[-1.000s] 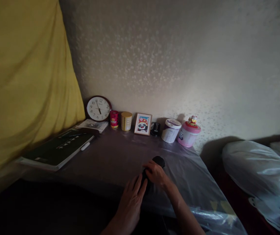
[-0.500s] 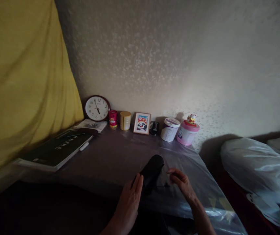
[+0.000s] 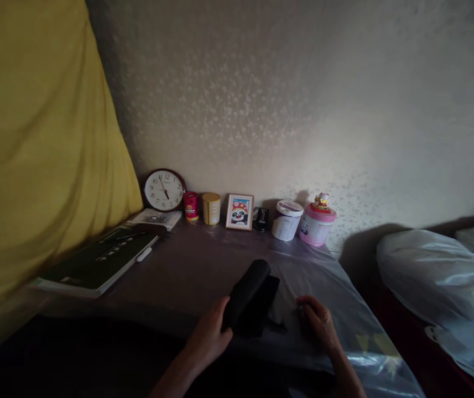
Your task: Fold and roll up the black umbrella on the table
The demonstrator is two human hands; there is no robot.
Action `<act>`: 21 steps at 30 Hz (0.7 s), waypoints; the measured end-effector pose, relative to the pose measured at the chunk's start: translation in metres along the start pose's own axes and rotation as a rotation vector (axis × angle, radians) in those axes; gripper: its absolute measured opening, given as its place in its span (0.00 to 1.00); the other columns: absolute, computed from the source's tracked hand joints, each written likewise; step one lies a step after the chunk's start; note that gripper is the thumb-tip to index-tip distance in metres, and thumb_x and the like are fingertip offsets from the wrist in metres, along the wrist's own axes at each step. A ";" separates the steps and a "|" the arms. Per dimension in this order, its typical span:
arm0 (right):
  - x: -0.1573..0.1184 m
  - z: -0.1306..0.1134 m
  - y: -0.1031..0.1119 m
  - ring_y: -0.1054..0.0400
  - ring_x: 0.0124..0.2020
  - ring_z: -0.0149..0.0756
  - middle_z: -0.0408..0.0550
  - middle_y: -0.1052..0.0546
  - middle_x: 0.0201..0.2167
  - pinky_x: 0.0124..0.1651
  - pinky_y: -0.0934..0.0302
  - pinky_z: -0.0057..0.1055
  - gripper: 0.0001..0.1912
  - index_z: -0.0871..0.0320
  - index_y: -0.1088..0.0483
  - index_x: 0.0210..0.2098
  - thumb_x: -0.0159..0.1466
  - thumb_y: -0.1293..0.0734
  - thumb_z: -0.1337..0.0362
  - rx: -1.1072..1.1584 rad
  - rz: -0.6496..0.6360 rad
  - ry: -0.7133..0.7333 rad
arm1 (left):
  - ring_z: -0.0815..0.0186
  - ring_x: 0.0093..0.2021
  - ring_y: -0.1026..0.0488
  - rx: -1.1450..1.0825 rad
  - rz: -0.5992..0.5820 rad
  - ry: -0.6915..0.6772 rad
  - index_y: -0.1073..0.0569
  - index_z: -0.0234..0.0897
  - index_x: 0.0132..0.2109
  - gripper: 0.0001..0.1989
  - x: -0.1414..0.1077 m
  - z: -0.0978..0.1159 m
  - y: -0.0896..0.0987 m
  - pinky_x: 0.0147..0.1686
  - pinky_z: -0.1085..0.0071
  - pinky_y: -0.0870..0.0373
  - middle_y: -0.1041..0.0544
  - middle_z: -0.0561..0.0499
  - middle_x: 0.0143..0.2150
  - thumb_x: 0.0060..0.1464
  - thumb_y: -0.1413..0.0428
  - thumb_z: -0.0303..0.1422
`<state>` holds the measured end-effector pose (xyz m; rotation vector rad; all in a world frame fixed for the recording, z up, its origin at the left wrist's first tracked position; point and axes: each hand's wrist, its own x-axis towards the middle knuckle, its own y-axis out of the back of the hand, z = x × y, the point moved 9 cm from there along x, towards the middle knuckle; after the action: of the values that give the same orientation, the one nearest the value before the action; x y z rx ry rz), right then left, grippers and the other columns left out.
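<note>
My left hand is closed around the lower left end of a long, rounded black object, which looks like a soft case or roll. A flat black flap sticks out on its right side. The object slants up and away over the table, and its near end is lost in dark shade. To the right, apart from it, my right hand hangs over the tabletop with its fingers curled together. Whatever those fingers hold, if anything, cannot be made out.
A green book lies on the covered table at left. Along the wall stand a clock, a red tin, a yellow tin, a panda picture, a white tub and a pink tub. Plastic bags lie right.
The black object has turned, so its flap now shows open on the right. My left hand has shifted left and wrapped around it. My right hand has moved slightly right and down.
</note>
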<state>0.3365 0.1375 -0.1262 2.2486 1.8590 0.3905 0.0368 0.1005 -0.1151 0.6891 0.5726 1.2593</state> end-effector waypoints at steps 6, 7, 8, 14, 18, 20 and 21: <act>0.000 -0.002 0.001 0.43 0.16 0.29 0.38 0.35 0.14 0.19 0.50 0.25 0.17 0.58 0.29 0.31 0.50 0.40 0.53 -0.042 0.023 0.030 | 0.63 0.44 0.26 -0.130 0.034 0.159 0.52 0.39 0.62 0.24 0.002 -0.033 0.024 0.36 0.68 0.28 0.34 0.40 0.56 0.58 0.60 0.34; 0.000 -0.003 0.002 0.42 0.16 0.30 0.39 0.35 0.14 0.19 0.49 0.26 0.17 0.58 0.28 0.31 0.50 0.40 0.53 -0.057 0.033 0.042 | 0.60 0.52 0.31 -0.057 0.114 0.118 0.53 0.39 0.62 0.25 0.000 -0.031 0.032 0.42 0.65 0.29 0.41 0.39 0.61 0.59 0.61 0.33; 0.000 -0.004 0.003 0.41 0.17 0.31 0.39 0.34 0.14 0.19 0.48 0.26 0.17 0.57 0.28 0.30 0.50 0.40 0.53 -0.074 0.047 0.056 | 0.58 0.57 0.36 0.031 0.184 0.062 0.55 0.40 0.63 0.26 -0.002 -0.027 0.037 0.47 0.63 0.32 0.48 0.39 0.65 0.59 0.62 0.32; -0.002 -0.008 0.005 0.38 0.18 0.33 0.42 0.30 0.16 0.20 0.46 0.27 0.16 0.56 0.27 0.30 0.51 0.40 0.53 -0.113 0.065 0.091 | 0.61 0.61 0.41 0.415 0.150 -0.102 0.60 0.44 0.65 0.40 -0.002 -0.017 0.028 0.49 0.68 0.34 0.62 0.43 0.68 0.46 0.59 0.17; -0.001 -0.007 0.006 0.37 0.19 0.34 0.42 0.29 0.17 0.22 0.44 0.28 0.16 0.57 0.27 0.29 0.51 0.40 0.53 -0.094 0.071 0.114 | 0.62 0.59 0.39 0.490 0.110 -0.049 0.63 0.44 0.65 0.46 0.012 -0.022 0.028 0.50 0.69 0.36 0.60 0.43 0.68 0.40 0.58 0.13; 0.001 -0.007 0.008 0.36 0.20 0.35 0.43 0.28 0.17 0.24 0.41 0.29 0.17 0.57 0.26 0.29 0.50 0.39 0.53 -0.112 0.081 0.128 | 0.60 0.57 0.36 0.440 0.082 -0.018 0.62 0.47 0.65 0.47 0.017 -0.024 0.029 0.51 0.67 0.36 0.59 0.43 0.68 0.39 0.57 0.13; 0.001 -0.008 0.009 0.35 0.21 0.36 0.44 0.27 0.18 0.25 0.40 0.30 0.17 0.57 0.26 0.29 0.50 0.39 0.53 -0.125 0.090 0.142 | 0.59 0.57 0.36 0.390 0.069 -0.008 0.62 0.47 0.65 0.48 0.018 -0.023 0.030 0.51 0.66 0.36 0.58 0.42 0.68 0.39 0.56 0.13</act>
<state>0.3424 0.1369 -0.1161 2.2787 1.7479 0.6779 0.0039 0.1265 -0.1086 1.0449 0.8044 1.2193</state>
